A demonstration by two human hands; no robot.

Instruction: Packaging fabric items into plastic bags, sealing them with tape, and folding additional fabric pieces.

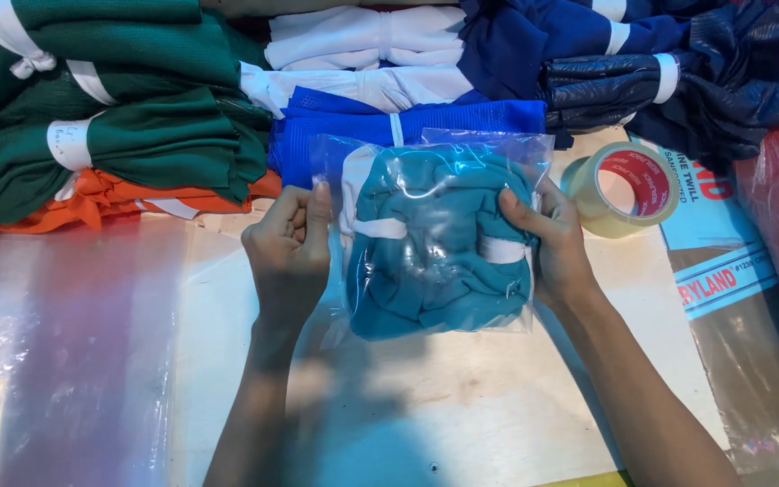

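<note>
Teal garment (439, 261) already bundled inside clear plastic bag (444, 153), held above table (462, 406), left hand (288, 257) pinching left edge, right hand (552, 248) grasping right side; bag mouth apparently unsealed, tape roll (624, 189) untouched nearby.

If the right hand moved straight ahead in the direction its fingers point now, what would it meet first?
The right hand points up and left, fingers on the clear bag of teal cloth. Going on, it would press into that bag first; beyond lies the blue cloth bundle, though depth is unclear.
</note>
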